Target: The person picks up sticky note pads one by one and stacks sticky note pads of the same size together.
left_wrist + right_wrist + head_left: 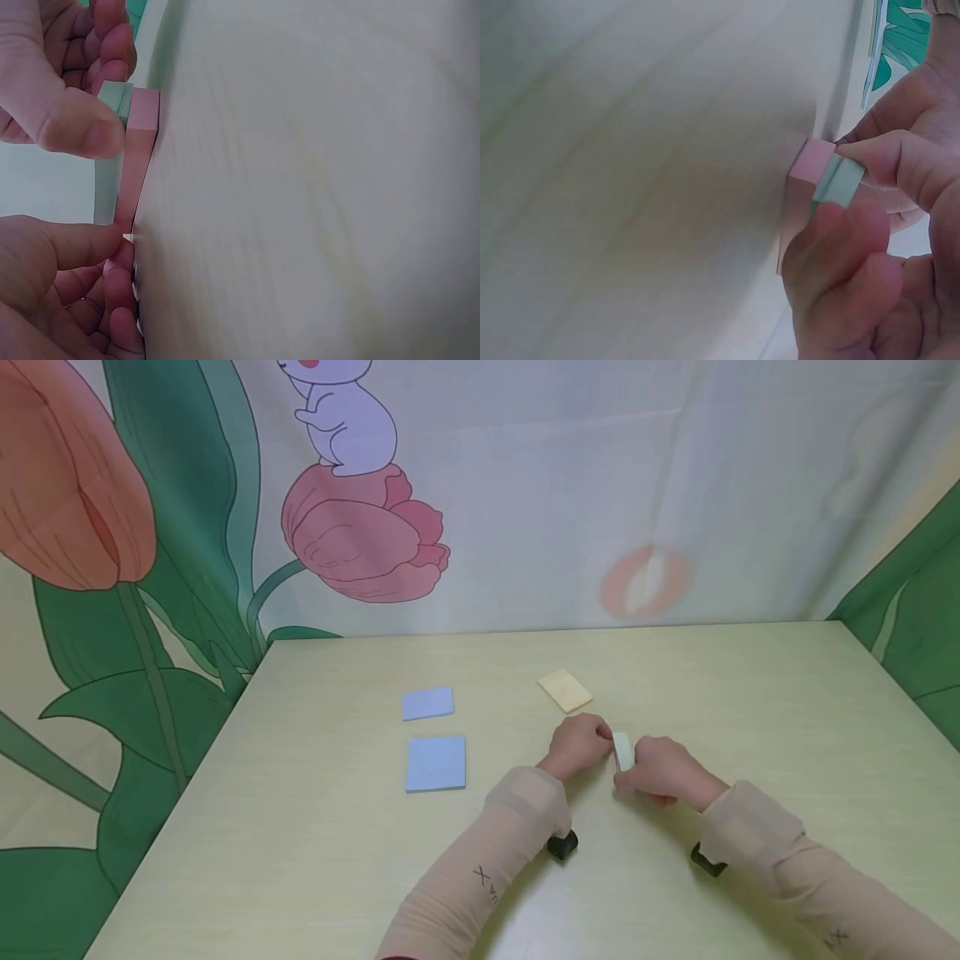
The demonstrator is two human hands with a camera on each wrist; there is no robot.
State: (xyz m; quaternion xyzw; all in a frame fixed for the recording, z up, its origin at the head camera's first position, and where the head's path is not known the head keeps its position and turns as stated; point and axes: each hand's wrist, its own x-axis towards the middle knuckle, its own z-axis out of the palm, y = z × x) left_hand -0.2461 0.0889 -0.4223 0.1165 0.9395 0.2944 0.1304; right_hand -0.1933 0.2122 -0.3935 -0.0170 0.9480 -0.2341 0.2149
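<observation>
A pale green sticky note pad (pixel 623 752) lies against a pink sticky note pad (pixel 801 196), the pink one nearer the table. My left hand (pixel 579 743) pinches the far left end of this pair between thumb and fingers; in the left wrist view its fingertips meet the pink pad's lower end. At the opposite end, my right hand (pixel 663 767) grips the green pad between thumb and curled fingers. Both hands are low over the table. The fingers cover part of each pad, so how exactly their edges line up is hidden.
Left of the hands, a blue square pad (pixel 436 764) lies below a smaller periwinkle pad (pixel 427 703). A pale yellow pad (pixel 566 690) sits just beyond my left hand. A printed curtain (pixel 525 510) hangs behind the light wooden table (pixel 300 827).
</observation>
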